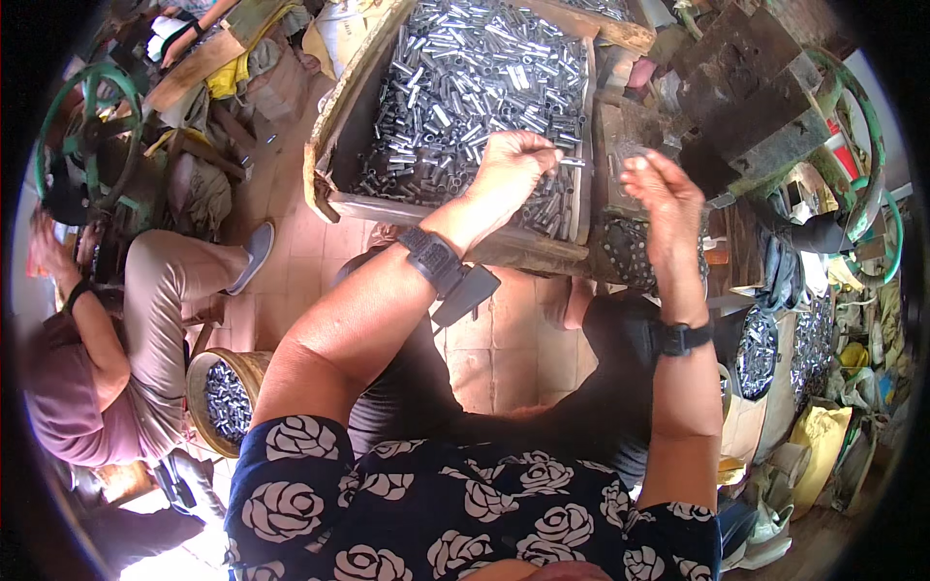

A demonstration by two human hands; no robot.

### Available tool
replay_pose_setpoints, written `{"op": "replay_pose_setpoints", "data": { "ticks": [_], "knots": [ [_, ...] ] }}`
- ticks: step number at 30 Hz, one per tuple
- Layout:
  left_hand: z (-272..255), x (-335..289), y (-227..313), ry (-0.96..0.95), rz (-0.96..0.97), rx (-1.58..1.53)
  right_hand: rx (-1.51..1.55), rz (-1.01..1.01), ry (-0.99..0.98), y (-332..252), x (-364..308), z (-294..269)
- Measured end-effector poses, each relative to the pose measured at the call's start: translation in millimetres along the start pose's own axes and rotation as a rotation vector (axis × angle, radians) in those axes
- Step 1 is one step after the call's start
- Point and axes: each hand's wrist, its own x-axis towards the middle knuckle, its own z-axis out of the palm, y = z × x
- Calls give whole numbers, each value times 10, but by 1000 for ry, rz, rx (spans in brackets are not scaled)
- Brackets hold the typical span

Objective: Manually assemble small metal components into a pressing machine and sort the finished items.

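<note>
Over the front right of a wooden tray full of small shiny metal tubes, my left hand pinches one metal tube between thumb and fingertips. The tube points right, toward the tray's side wall. My right hand is raised just past that wall, beside the machine. Its fingers are curled together and slightly smeared. Whatever they may hold is too small to make out. Both wrists wear dark bands.
A dark metal machine with a green handwheel stands at the right. On the left, a co-worker sits near another green wheel. A round tub of metal pieces is on the floor. Cloths and sacks lie right.
</note>
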Motion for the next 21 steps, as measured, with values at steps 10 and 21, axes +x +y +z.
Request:
{"op": "replay_pose_setpoints", "data": {
  "ticks": [10, 21],
  "knots": [
    [-104, 85, -34, 62, -2, 59, -98, -492, 340, -891, -129, -842],
    [43, 183, -209, 21, 57, 325, -224, -806, 701, -983, -34, -1716]
  ]
}}
